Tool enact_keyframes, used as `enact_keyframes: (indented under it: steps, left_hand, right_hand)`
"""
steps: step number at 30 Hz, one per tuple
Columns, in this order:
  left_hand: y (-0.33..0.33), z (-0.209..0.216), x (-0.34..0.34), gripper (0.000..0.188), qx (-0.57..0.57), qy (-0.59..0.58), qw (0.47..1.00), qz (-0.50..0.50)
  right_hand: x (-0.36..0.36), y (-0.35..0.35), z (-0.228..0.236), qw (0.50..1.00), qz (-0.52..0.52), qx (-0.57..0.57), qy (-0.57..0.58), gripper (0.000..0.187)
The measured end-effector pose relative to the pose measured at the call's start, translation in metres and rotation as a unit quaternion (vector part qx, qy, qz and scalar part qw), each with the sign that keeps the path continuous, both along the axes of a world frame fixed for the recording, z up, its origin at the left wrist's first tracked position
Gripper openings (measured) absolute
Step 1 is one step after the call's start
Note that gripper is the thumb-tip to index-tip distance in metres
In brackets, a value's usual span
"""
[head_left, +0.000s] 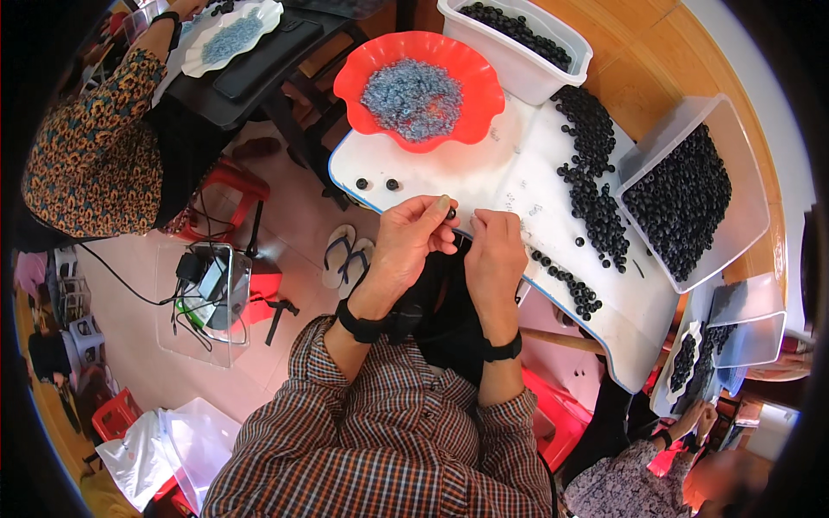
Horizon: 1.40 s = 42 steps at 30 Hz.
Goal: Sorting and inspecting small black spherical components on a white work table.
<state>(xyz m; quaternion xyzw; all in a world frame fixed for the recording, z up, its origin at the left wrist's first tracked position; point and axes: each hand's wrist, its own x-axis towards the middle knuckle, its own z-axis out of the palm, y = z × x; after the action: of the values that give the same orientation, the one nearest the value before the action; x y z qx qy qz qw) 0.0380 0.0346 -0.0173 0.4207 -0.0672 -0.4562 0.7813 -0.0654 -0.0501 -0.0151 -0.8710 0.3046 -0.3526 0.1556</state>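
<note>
Between thumb and index finger, my left hand (404, 240) pinches a small black round piece (451, 213) just off the table's near edge. Close beside it, the fingertips of my right hand (496, 268) are pressed together; what they hold, if anything, is too small to make out. Two similar black pieces (393, 185) sit apart on the white tabletop (527, 173), left of my hands. A wavy-edged red bowl (486, 121) behind them holds many small clear bluish pieces (410, 97). Loose black pieces (596, 207) spread over the table's right side, some in a line (566, 283) along the near edge.
A white tub (518, 85) and a tilted clear bin (749, 216), both with black pieces, stand at the back and right. People work at left (95, 164) and lower right (630, 488). Slippers (338, 255) and a clear box of cables (203, 302) lie on the floor.
</note>
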Motion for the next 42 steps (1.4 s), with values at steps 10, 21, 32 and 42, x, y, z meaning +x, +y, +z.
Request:
enact_keyframes:
  steps: [10, 21, 32, 42]
  left_hand:
    - [-0.006, 0.0, -0.013, 0.021, -0.001, -0.048, 0.999, -0.026]
    - [-0.004, 0.004, -0.024, 0.02, 0.027, -0.117, 0.99, -0.07]
    - [0.006, 0.0, -0.036, 0.019, 0.038, -0.192, 0.974, -0.115]
    - [0.005, 0.004, -0.048, 0.018, 0.008, -0.187, 0.971, -0.152]
  right_hand:
    - [-0.015, 0.008, 0.01, 0.926, 0.088, 0.308, -0.199, 0.012]
    - [-0.036, 0.003, 0.017, 0.921, 0.068, 0.351, -0.157, 0.01]
    - [-0.061, 0.006, 0.023, 0.902, 0.069, 0.41, -0.115, 0.007]
    - [-0.078, 0.009, 0.021, 0.83, 0.092, 0.517, -0.189, 0.008]
